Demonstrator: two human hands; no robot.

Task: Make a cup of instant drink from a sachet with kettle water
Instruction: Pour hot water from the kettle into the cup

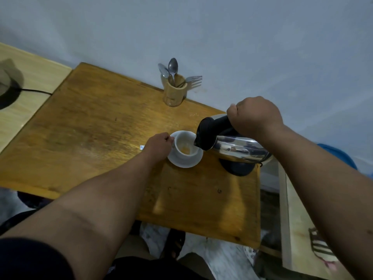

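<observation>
A white cup [184, 144] stands on a white saucer [185, 161] near the middle of the wooden table [90, 128]. Orange-brown powder or liquid lies in the cup's bottom. My left hand [158, 146] grips the cup at its left side, by the handle. My right hand [255, 116] is closed around the black handle of a steel kettle [236, 148]. The kettle is tilted to the left, its black spout end right over the cup's rim. A black kettle base [237, 168] sits under it. A small silvery scrap, perhaps the sachet [142, 147], lies left of my left hand.
A wooden holder [174, 91] with spoons and a fork stands at the table's far edge against the wall. A black cable [34, 90] runs on the pale surface at the left. A pale wooden piece [298, 229] stands to the right of the table.
</observation>
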